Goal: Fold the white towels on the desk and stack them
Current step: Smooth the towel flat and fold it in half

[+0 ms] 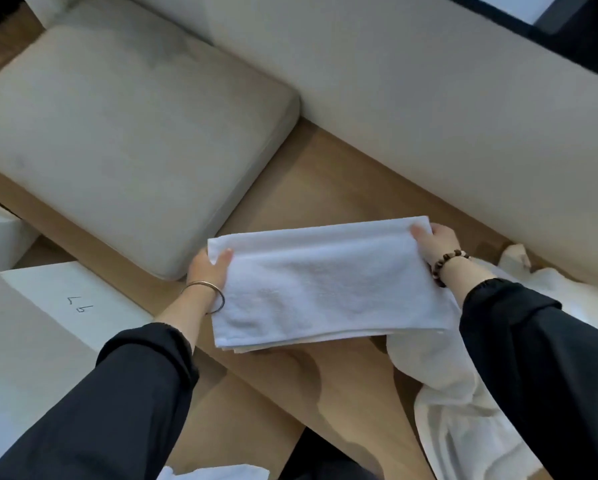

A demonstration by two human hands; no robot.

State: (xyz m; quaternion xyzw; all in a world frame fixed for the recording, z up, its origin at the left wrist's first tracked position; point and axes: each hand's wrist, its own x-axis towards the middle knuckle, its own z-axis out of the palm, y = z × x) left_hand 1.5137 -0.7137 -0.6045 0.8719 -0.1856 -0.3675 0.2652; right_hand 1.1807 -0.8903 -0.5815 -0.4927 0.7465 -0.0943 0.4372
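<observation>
Head view: a person's left hand (209,268) and right hand (436,242), well apart, each pinch a far corner of a folded white towel (325,285), thumbs on top. It appears raised just off the wooden desk (325,188), near edge hanging free with its layers stepped. A slack pinch could let the under-layers slide and spoil the fold. The heap of unfolded towels (446,410), just beside its right edge, could snag it on the way down. A grey cushion (124,133) lies far left.
</observation>
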